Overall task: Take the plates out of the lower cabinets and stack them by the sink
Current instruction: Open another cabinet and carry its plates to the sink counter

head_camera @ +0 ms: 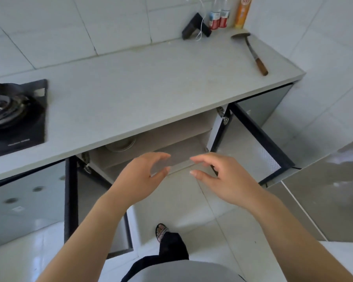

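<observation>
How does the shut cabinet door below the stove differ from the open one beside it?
The shut door lies flush with the cabinet front; the open door stands swung out toward the person. The shut door shows a glossy grey face; the open door shows its pale inner side. Both sit under the same counter.

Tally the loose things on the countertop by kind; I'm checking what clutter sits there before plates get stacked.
Clear bottles: 2
Orange can: 1
Wooden-handled utensil: 1
Black angled stand: 1
White cable: 1
Total: 6
</observation>
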Demonstrator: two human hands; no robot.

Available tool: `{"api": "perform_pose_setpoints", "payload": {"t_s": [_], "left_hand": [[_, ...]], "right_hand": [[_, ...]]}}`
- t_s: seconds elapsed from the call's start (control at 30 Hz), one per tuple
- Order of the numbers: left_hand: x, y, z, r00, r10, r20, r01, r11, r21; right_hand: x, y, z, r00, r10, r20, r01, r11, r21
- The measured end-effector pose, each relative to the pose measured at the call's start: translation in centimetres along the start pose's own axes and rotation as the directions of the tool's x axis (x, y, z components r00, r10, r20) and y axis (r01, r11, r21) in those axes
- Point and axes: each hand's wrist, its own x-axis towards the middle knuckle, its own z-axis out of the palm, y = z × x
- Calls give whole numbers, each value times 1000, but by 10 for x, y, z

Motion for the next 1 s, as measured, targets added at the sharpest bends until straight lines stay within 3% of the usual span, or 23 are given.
{"api": "perform_pose_setpoints", "payload": {"t_s": [0.3,0.5,0.63,0.77,1.0], "left_hand": [[115,-32,-41,997,71,-6,-71,997,-38],[135,-67,-60,997,-65,-48,62,996,-63],[128,-87,-63,972,-214,-96,205,974,-93],[113,-98,-62,904,-390,-177,371,919,-130],[87,-95,-44,709,-635,-306,591,772,-233]], "right_hand": [[101,-9,-26,996,55,-65,-57,998,-28],[161,-13,-22,999,30,39,-29,999,-40],[208,-21,-16,982,-54,181,67,996,-65],[251,-32,-7,924,-175,340,194,981,-21],[306,-38,15,759,-295,580,350,937,19]]}}
